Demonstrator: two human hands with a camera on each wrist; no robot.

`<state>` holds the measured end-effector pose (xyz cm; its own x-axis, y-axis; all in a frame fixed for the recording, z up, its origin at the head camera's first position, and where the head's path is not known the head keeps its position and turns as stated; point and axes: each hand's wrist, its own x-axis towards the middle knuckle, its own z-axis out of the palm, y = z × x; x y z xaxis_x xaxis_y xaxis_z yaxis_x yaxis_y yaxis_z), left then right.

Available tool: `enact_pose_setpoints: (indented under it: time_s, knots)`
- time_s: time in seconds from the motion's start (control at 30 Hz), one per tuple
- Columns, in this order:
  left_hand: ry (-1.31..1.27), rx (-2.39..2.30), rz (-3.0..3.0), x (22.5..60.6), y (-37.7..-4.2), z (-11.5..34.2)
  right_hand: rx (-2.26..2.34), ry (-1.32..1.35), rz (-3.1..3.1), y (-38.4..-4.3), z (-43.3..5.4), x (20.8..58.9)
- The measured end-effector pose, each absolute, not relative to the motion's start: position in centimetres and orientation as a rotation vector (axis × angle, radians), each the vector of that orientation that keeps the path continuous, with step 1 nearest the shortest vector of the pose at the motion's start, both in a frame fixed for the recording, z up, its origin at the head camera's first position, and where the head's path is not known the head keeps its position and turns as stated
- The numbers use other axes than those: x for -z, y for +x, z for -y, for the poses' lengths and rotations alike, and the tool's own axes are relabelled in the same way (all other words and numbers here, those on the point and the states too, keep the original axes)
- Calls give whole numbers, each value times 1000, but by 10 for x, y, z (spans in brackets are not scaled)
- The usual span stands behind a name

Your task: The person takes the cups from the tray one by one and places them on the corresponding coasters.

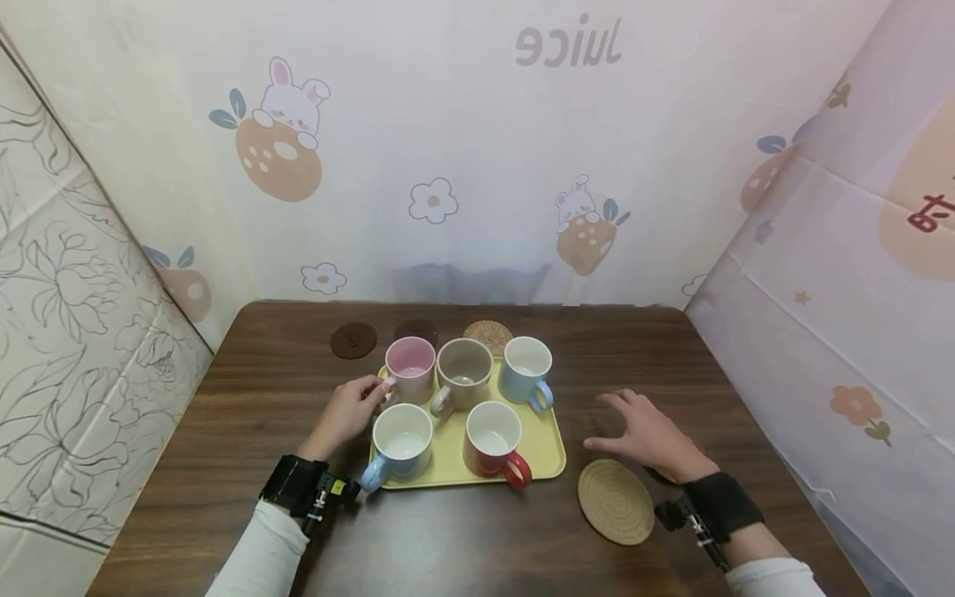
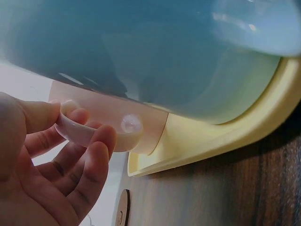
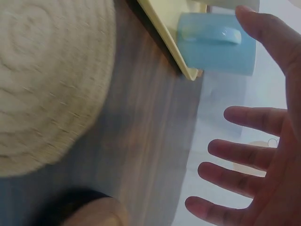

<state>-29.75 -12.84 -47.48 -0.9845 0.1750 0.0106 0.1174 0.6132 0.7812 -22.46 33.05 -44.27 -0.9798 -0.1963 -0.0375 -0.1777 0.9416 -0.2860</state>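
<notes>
My left hand pinches the handle of a pink mug between thumb and fingers. That mug sits at the back left of a yellow tray. Beside it are a beige mug and, at the back right, a blue mug. Along the front of the tray are another blue mug and a red mug with a white inside. To the right of the tray, my right hand is held over the table, its fingers spread and holding nothing.
A round woven mat lies right of the tray, with a darker disc partly hidden under the right forearm. Behind the tray lie a dark brown coaster, a second dark coaster and a speckled cork-coloured coaster. Printed curtains surround the wooden table.
</notes>
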Motion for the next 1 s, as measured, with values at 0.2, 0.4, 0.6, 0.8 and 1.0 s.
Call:
enact_pose_setpoints:
  time_s: [0.2,0.4,0.6,0.8,1.0]
  knots:
    - [244,-1314,-2765,475,-295,128,410,-305,-3013,-204,-326,454]
    - [227,-1318,-2771,474,-295,128,385,-295,-2961,-184,-319,465]
    - [199,-1311,-2760,472,-296,128,406,-300,-2903,-170,-315,476]
    - [182,-1304,-2757,471,-297,128,459,-258,-2839,-164,-315,481]
    - [179,-1299,-2752,473,-297,126,467,-232,-2800,-155,-315,475]
